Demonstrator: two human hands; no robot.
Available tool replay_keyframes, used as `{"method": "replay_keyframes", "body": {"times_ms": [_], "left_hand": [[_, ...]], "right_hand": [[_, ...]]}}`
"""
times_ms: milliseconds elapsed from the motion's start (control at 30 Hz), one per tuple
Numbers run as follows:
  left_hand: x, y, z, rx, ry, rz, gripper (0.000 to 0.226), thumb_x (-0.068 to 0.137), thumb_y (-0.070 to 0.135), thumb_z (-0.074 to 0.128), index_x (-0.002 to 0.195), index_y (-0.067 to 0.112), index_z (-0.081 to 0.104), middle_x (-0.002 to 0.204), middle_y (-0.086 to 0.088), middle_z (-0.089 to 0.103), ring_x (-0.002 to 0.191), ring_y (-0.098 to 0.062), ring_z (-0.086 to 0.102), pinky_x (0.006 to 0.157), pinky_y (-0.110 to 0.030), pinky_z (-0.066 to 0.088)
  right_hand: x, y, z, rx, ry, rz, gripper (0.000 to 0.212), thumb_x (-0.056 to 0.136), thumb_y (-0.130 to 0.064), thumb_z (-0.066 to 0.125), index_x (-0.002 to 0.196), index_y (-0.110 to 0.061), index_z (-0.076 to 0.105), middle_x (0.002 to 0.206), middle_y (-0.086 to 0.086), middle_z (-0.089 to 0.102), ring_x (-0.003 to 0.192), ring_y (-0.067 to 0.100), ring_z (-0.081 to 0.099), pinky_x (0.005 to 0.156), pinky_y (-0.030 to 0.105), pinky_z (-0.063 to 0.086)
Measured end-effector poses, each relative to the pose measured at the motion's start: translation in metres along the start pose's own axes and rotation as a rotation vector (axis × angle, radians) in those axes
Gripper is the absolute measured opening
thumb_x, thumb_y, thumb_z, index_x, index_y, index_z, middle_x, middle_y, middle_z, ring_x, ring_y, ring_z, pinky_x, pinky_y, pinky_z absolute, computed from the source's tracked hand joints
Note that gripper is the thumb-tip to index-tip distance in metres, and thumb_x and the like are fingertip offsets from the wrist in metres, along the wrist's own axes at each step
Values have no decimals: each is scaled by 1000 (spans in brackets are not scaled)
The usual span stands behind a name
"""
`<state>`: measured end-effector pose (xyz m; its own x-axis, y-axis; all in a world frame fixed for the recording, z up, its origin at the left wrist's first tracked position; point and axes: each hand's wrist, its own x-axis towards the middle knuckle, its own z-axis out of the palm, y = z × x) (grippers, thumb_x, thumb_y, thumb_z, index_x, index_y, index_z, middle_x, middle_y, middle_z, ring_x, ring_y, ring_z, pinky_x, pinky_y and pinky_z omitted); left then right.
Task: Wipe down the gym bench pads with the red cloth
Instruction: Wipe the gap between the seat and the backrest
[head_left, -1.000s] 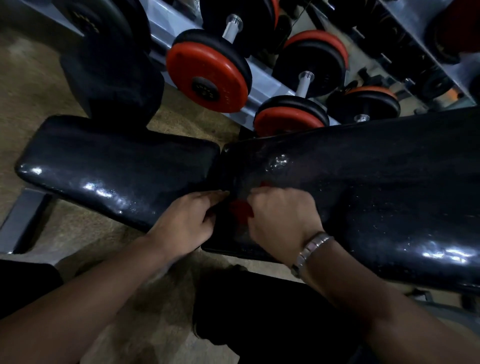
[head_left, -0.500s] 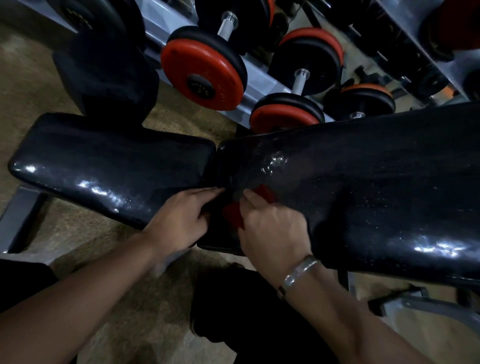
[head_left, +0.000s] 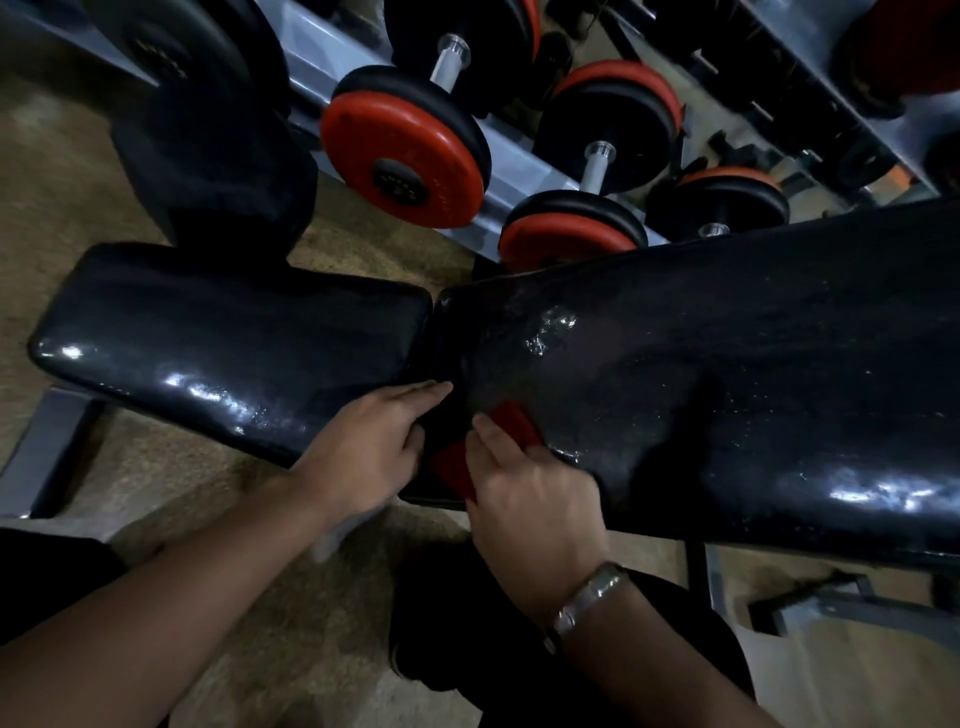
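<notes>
Red-plated dumbbells (head_left: 405, 150) sit on a grey rack (head_left: 519, 171) across the top of the frame. Below them the gym bench runs across the middle, with the seat pad (head_left: 228, 332) at left, the back pad (head_left: 727, 374) at right and a narrow gap between them. Our red cloth (head_left: 511, 423) lies bunched on the near left corner of the back pad, just beside that gap. Our right hand (head_left: 524, 499) covers most of it, its grip clamped on the cloth with fingers bent over the folds. Our left hand (head_left: 363, 447) rests on the near edge of the seat pad with its grip apart. Its fingers are fairly straight, point at the gap and hold nothing we can make out (the lower fingers are blurred).

We judge the gap to be the main risk: a stroke towards the left of the frame could push the bunched cloth down between the pads and snag it. So small a wad also touches little vinyl, so streaks and the wet specks (head_left: 550, 332) near the centre of the frame may be left behind. The pad looks slick, and pressing at its very edge could let our hand slide off towards the floor (head_left: 182, 467).
</notes>
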<state>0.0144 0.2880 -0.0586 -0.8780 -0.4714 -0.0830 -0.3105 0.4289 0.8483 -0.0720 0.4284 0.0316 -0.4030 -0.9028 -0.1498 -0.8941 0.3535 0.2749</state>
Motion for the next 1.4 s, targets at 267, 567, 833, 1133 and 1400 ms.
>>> {"method": "replay_keyframes", "body": {"times_ms": [267,567,833,1133,1400], "left_hand": [[-22,59,-13,-203,245,-224,43,96,4,50,124,33,65,114,14,66,103,0,61,87,-20,51],[-55,96,16,-860,419,-514,29,102,9,45,96,30,63,95,11,69,95,-9,67,91,-49,57],[-58,96,30,-935,395,-445,48,101,1,39,93,33,74,96,6,75,93,-9,70,80,-30,52],[-55,112,44,-201,318,-403,46,94,57,58,133,34,61,143,23,47,141,-8,27,120,-34,28],[-61,104,65,-217,410,-296,59,91,1,60,141,32,54,147,24,44,140,-8,34,115,-27,36]], "right_hand": [[-20,-13,9,142,28,121,56,60,-35,81,112,-16,72,134,-7,65,61,19,66,36,28,49],[-12,-28,4,348,86,296,36,80,-26,72,109,-20,51,140,3,50,59,17,67,34,26,43],[-27,-13,-12,711,53,253,51,80,-23,71,120,-30,40,130,-11,30,76,16,63,57,29,54],[-49,59,-60,227,122,-37,35,81,-20,57,114,-25,64,98,-8,67,80,17,62,63,35,54],[-32,103,-88,-219,94,-241,25,86,-25,51,104,-19,67,107,3,66,98,29,57,85,46,43]]}}
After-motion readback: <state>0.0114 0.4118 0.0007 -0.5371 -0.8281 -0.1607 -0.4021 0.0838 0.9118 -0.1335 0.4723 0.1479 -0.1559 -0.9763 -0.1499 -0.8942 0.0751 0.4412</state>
